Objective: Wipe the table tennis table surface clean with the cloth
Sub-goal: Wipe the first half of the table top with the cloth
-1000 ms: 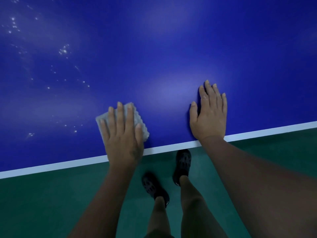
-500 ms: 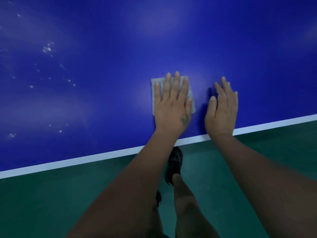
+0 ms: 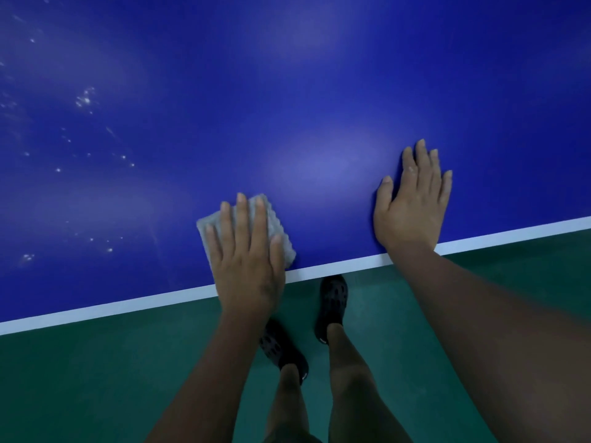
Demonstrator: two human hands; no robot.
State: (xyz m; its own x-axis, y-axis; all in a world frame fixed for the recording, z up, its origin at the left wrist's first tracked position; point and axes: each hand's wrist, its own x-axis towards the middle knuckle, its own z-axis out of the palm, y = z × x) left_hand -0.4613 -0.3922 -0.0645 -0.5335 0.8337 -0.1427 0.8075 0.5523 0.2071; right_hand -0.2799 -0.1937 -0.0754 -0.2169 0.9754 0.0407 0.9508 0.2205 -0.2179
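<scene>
I saw the left hand (image 3: pixel 248 266) pressing the grey cloth (image 3: pixel 275 225) flat onto the blue surface (image 3: pixel 319 91), just beside its white edge line (image 3: pixel 96 310); the fingers (image 3: pixel 243 219) lay straight over the cloth, not curled around it. The right hand (image 3: pixel 411 206) rested palm-down on the surface well apart from the cloth, fingers released and spread. White specks (image 3: pixel 84 100) dotted the surface at far left. Below the edge, dark shoes (image 3: pixel 332 302) stood on the green floor (image 3: pixel 96 378).
</scene>
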